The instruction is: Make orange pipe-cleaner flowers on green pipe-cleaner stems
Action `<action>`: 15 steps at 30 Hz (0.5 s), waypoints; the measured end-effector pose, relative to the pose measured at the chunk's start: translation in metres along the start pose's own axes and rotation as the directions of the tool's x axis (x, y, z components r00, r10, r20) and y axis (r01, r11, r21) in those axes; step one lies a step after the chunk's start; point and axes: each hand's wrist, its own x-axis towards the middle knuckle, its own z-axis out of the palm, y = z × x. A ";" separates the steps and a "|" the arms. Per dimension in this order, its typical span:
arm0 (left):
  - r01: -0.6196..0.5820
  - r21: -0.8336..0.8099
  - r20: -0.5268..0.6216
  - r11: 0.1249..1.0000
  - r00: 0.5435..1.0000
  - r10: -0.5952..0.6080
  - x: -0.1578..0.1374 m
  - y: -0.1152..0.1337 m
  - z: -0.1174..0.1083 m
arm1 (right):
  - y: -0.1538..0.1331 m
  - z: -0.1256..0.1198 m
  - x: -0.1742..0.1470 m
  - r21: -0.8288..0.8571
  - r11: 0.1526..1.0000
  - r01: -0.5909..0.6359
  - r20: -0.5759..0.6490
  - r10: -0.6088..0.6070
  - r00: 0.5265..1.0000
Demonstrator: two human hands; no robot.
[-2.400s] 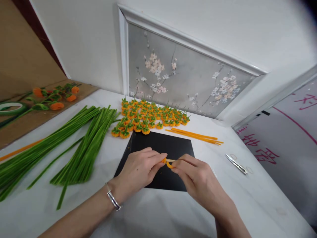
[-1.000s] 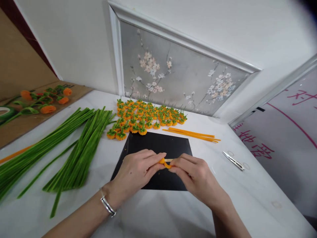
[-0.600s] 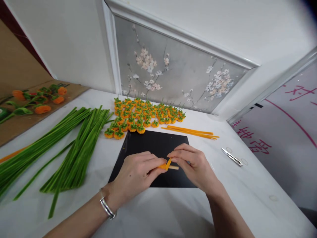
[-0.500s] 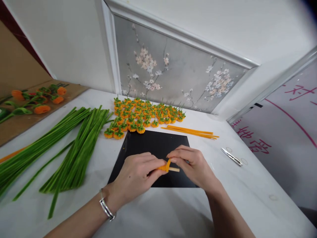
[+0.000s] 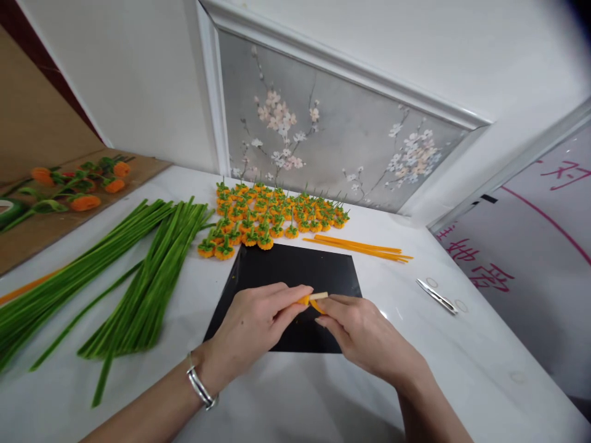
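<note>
Over the black mat (image 5: 295,264), my left hand (image 5: 263,317) pinches a thin wooden stick (image 5: 318,296) whose pale end sticks out to the right. An orange pipe cleaner (image 5: 316,306) is wound around the stick at my left fingertips. Its loose end runs to my right hand (image 5: 369,329), closed on it just beside the stick. The part of the stick inside my left hand is hidden. Beyond the mat stand several small orange pipe-cleaner flowers (image 5: 265,240) with green tops and upright stems.
Green pipe cleaners (image 5: 157,289) lie in bundles at left. Several orange pipe cleaners (image 5: 360,248) lie behind the mat, with metal snips (image 5: 436,296) and clear rings (image 5: 461,306) at right. Finished-looking flowers (image 5: 85,202) rest on cardboard (image 5: 138,172) at far left. A framed floral panel (image 5: 341,117) backs the table.
My right hand has moved from above the stick to its lower right side, carrying the pipe cleaner's loose end around. My left hand keeps its pinch, and the stick now tilts slightly upward.
</note>
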 end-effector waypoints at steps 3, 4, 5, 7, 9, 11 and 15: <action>0.067 0.040 -0.032 0.997 0.997 -0.066 0.000 -0.004 0.001 | -0.005 -0.002 -0.004 -0.090 0.995 -0.030 0.028 0.033 0.999; 0.084 0.048 -0.047 0.995 0.996 -0.082 0.000 -0.005 0.001 | -0.008 -0.002 -0.006 -0.119 0.992 -0.035 0.033 0.039 0.999; 0.099 0.054 -0.067 0.994 0.993 -0.096 0.001 -0.006 0.001 | -0.010 -0.003 -0.007 -0.143 0.989 -0.035 0.035 0.041 0.999; 0.126 0.062 -0.103 0.990 0.988 -0.119 0.001 -0.007 0.001 | -0.014 -0.003 -0.009 -0.181 0.983 -0.024 0.026 0.029 0.999; 0.147 0.076 -0.114 0.986 0.984 -0.138 0.002 -0.008 0.001 | -0.018 -0.002 -0.010 -0.201 0.980 0.007 0.002 -0.007 1.000; 0.155 0.095 -0.094 0.983 0.985 -0.146 0.002 -0.008 0.001 | -0.020 -0.002 -0.011 -0.206 0.978 0.044 -0.045 -0.054 0.998; 0.151 0.141 -0.026 0.978 0.989 -0.149 0.002 -0.008 0.001 | -0.023 -0.005 -0.011 -0.169 0.981 0.091 -0.206 -0.125 0.970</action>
